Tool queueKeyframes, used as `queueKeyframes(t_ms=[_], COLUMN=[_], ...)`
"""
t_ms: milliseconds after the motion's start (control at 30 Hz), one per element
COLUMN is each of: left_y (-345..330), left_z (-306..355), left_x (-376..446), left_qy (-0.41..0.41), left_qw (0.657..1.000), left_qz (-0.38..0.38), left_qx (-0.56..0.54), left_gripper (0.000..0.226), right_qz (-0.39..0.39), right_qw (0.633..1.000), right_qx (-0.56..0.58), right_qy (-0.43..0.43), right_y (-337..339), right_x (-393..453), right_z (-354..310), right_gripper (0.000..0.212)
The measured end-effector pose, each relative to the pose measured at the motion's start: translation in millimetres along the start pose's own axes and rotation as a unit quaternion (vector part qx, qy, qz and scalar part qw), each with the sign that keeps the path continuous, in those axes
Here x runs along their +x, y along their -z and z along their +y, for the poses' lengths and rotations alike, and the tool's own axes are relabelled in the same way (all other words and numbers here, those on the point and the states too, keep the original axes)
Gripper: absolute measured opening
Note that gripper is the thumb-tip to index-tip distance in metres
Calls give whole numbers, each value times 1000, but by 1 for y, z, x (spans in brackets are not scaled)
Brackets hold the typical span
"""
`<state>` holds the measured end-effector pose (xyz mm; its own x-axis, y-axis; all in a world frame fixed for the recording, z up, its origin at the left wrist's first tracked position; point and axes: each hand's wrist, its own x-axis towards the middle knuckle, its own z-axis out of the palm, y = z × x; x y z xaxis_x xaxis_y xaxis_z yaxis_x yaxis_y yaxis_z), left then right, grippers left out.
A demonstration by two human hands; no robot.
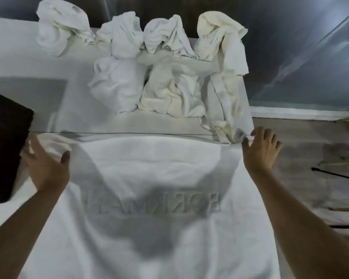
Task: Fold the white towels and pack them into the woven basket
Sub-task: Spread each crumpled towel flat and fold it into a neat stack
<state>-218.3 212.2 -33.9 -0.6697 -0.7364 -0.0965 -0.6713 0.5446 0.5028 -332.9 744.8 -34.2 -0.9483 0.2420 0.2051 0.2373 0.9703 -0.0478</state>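
Towel (149, 198) spread flat, filling lower centre of frame, long axis running from me up toward frame top.

Head view: I see left hand (46, 166) at towel's upper-left corner, right hand (260, 152) at upper-right corner; both fingers extended, likely only touching edge, blur hides any pinch. Hands equally near. Crumpled towels (169, 67) upper centre. Basket unconfirmed; dark object (6, 146) at left edge.

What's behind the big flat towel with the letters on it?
Behind the flat towel sit seven crumpled white towels in two rows on the white table. Whatever lies under those heaps is covered, so I cannot tell. Both hands, left and right, rest at its far corners.
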Motion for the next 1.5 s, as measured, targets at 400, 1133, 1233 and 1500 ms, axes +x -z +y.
queueKeyframes(t_ms=[400, 1133, 1233, 1500], left_y=[-33, -41, -47, -61], left_z=[-39, -8, -6, 6], left_x=[-54, 49, 58, 48], left_qy=[-137, -122, -127, -194], left_qw=[968, 949, 948, 944], left_qz=[-127, -160, -172, -126], left_qx=[166, 242, 238, 234], left_gripper=[64, 69, 73, 63], right_qz=[-172, -195, -226, -173], right_qw=[980, 980, 973, 982], right_qx=[63, -27, 45, 70], right_qy=[73, -13, -26, -5], right_y=[-31, -37, -40, -23], right_x=[-111, -63, -60, -74], right_z=[-8, -26, -21, 22], right_gripper=[63, 69, 71, 70])
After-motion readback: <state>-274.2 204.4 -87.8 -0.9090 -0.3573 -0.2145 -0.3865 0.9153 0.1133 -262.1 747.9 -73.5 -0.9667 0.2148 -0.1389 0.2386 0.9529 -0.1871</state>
